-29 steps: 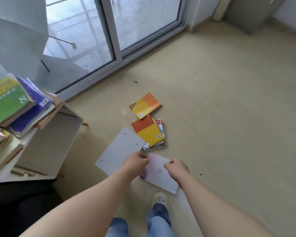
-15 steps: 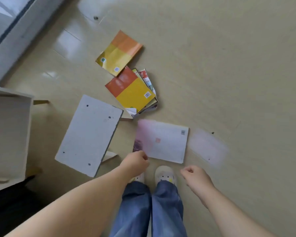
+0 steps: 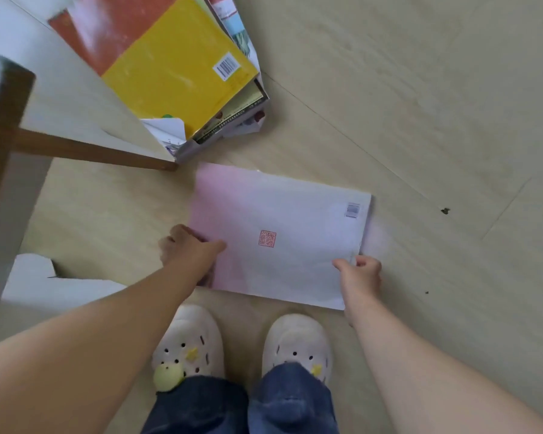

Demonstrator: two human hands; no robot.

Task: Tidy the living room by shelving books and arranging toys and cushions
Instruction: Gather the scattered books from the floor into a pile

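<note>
The pink-white book [image 3: 279,236] lay flat, long axis 9 to 3 o'clock; our left hand [image 3: 188,249] gripped its 9 o'clock edge, our right hand [image 3: 361,274] pinched its 4 o'clock corner.

Up top, the book stack [image 3: 170,64] runs off the frame. Its yellow-and-orange cover is cut by the edge, the books beneath show only as slivers, and the spine print is too small to read. On the left, the white board [image 3: 0,189] is smeared with blur and sliced by the frame. On the pink book [image 3: 282,239], the red stamp and the barcode are both unreadable. The left hand [image 3: 188,249] is blurred and covers the book's near-left corner. The right hand [image 3: 359,274] curls at the right corner, fingertips hidden underneath. Both forearms leave the bottom edge, and the jeans [image 3: 242,405] hide the backs of the clogs [image 3: 295,339]. Floor specks [image 3: 445,210]: can't tell what they are.
</note>
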